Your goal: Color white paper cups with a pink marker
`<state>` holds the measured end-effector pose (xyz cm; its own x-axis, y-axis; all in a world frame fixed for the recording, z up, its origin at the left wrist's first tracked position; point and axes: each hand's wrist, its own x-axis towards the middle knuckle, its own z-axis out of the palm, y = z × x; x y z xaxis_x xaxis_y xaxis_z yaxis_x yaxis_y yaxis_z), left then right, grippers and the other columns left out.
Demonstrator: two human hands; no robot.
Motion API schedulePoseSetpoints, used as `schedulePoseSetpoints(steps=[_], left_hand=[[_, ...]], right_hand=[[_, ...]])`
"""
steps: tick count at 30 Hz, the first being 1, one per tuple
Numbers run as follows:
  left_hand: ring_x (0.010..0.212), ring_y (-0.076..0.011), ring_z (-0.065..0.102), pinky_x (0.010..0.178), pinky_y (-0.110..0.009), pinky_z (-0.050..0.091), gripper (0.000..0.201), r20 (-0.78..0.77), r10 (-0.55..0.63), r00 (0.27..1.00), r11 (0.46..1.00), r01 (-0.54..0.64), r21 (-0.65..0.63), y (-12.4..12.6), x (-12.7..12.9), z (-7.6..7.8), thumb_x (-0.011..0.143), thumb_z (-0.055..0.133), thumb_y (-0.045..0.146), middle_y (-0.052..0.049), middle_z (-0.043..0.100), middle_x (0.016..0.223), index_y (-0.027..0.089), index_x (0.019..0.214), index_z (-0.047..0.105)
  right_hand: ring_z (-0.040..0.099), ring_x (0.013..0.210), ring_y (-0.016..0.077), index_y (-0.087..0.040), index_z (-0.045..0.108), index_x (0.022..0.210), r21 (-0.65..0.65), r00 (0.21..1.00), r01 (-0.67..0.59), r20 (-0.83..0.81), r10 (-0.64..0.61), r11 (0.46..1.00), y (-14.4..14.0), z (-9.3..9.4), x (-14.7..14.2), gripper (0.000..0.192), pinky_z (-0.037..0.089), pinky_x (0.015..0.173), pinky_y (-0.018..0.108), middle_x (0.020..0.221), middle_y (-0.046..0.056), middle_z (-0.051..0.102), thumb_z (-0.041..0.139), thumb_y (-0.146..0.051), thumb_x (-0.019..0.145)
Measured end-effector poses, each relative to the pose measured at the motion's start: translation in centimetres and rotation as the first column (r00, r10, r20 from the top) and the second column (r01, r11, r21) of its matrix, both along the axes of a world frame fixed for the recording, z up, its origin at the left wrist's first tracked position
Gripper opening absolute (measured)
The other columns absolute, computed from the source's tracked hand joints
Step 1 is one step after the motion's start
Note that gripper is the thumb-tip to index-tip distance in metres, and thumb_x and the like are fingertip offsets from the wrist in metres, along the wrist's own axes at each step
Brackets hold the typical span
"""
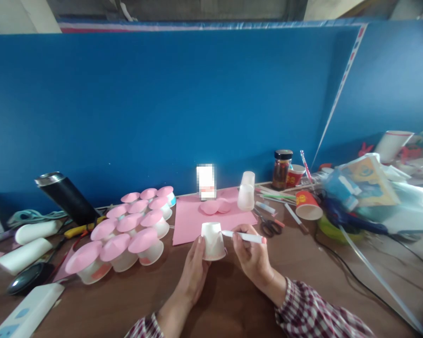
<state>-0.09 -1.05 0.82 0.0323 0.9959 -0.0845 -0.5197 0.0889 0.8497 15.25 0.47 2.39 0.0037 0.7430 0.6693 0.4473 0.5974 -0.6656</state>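
Observation:
My left hand (194, 265) grips a white paper cup (212, 239) from its left side; the cup is upside down, rim downward. In my right hand (252, 253) is a white marker (246, 236) with a pinkish-red end pointing right. Its tip meets or nearly meets the cup's upper right side. Behind the cup, round pink paper pieces (216, 206) lie on a pink paper sheet (186, 218). More white cups (246, 192) stand stacked at the sheet's right edge. To the left, several cups (123, 260) carry pink cone tops (114, 246) in rows.
Scissors (270, 226), a glue tube (265, 207) and another marker (296, 218) lie to the right. Farther right are a red paper cup (308, 205), a dark jar (282, 169) and a blue glue gun (345, 213). A black thermos (66, 197) leans at left, near a power strip (28, 312).

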Motion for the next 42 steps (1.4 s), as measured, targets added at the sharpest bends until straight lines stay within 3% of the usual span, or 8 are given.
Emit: schedulePoseSetpoints(steps=[10, 19, 29, 42], left_hand=[[0.109, -0.026, 0.056, 0.091, -0.036, 0.043, 0.041, -0.015, 0.01, 1.0, 1.0, -0.01, 0.004, 0.07, 0.07, 0.05, 0.083, 0.052, 0.047, -0.012, 0.062, 0.12, 0.016, 0.109, 0.062], [0.107, -0.0252, 0.056, 0.091, -0.036, 0.043, 0.041, -0.01, 0.003, 1.0, 1.0, -0.003, -0.004, 0.05, 0.09, 0.2, 0.084, 0.051, 0.047, -0.013, 0.061, 0.119, 0.016, 0.108, 0.062], [0.109, -0.0257, 0.055, 0.096, -0.038, 0.039, 0.04, 0.019, -0.023, 1.0, 1.0, 0.023, -0.003, 0.03, 0.04, 0.02, 0.084, 0.051, 0.046, -0.012, 0.062, 0.119, 0.017, 0.109, 0.063], [0.111, -0.0269, 0.054, 0.096, -0.039, 0.039, 0.041, 0.037, -0.016, 0.999, 1.0, 0.016, -0.006, 0.01, 0.04, 0.15, 0.082, 0.054, 0.045, -0.012, 0.062, 0.12, 0.016, 0.109, 0.064]], right_hand=[[0.056, 0.057, 0.0128, -0.018, 0.054, 0.082, -0.04, 1.0, -0.017, -0.015, 0.017, 0.999, 0.0, -0.09, -0.03, 0.009, 0.046, 0.052, 0.02, 0.068, 0.001, 0.057, 0.048, -0.022, 0.087], [0.056, 0.06, 0.0136, -0.018, 0.054, 0.085, -0.013, 0.999, -0.03, -0.019, 0.029, 0.999, -0.13, -0.12, 0.02, 0.006, 0.048, 0.058, 0.023, 0.071, 0.002, 0.058, 0.049, -0.02, 0.087], [0.058, 0.062, 0.0136, -0.018, 0.052, 0.089, -0.082, 0.991, -0.099, -0.103, 0.09, 0.992, -0.06, -0.78, -0.06, 0.005, 0.049, 0.059, 0.022, 0.072, 0.002, 0.059, 0.048, -0.02, 0.088], [0.053, 0.054, 0.0112, -0.018, 0.053, 0.083, -0.057, 0.998, -0.023, -0.058, 0.02, 0.998, 0.01, -0.15, 0.01, 0.007, 0.045, 0.053, 0.021, 0.067, 0.0, 0.056, 0.049, -0.02, 0.088]])
